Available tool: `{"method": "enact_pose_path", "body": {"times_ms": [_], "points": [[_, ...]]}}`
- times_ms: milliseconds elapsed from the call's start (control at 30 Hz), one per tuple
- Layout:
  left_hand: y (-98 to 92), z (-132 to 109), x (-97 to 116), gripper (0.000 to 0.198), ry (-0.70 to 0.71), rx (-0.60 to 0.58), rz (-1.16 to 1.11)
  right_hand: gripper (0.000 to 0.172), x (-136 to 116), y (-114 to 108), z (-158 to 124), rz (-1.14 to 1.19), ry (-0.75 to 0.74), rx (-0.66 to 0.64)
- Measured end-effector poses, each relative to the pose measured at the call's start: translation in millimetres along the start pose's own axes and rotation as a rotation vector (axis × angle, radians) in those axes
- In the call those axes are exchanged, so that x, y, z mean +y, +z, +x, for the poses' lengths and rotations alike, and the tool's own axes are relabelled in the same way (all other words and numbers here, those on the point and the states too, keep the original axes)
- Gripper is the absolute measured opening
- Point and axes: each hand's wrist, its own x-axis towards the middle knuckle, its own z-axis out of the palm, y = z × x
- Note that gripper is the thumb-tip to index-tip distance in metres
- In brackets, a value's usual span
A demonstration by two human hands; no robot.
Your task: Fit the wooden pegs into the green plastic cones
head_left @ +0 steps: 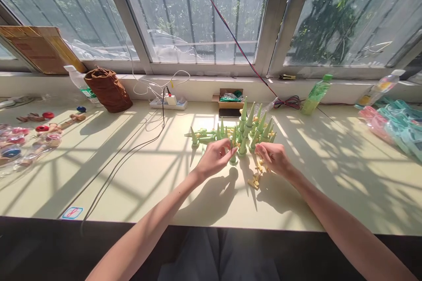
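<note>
Many pale green pointed cones [249, 116] stand upright in a cluster on the table, with small yellow pieces among them. My left hand [216, 158] is closed at the cluster's near left side, its thumb and fingers pinched on a green cone [234, 160] whose base shows below them. To the right of the cluster, my right hand [274, 157] is closed in a pinch; whatever is between its fingertips is too small to make out. Small yellow pieces [254, 181] lie loose on the tabletop just below my right hand. More green cones [194, 138] are at the left, some lying down.
Behind the cones is an open small cardboard box [231, 105]. A power strip [169, 103] with cables, a brown bag [108, 90] and a green bottle [317, 94] stand along the back. Wooden and wrapped pieces [29, 140] lie left; pink and teal plastic items [395, 125] lie right.
</note>
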Motion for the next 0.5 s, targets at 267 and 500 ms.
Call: {"method": "enact_pose_path", "body": {"times_ms": [267,500], "points": [[18.6,-11.2,-7.0,0.02,0.015,-0.042,-0.057,0.035,7.0,-29.6,7.5,-0.185,-0.023,-0.156],[18.7,-17.0,-5.2,0.013,0.014,-0.106,-0.116,0.022,18.1,-26.8,3.8,-0.266,0.119,-0.364]]}}
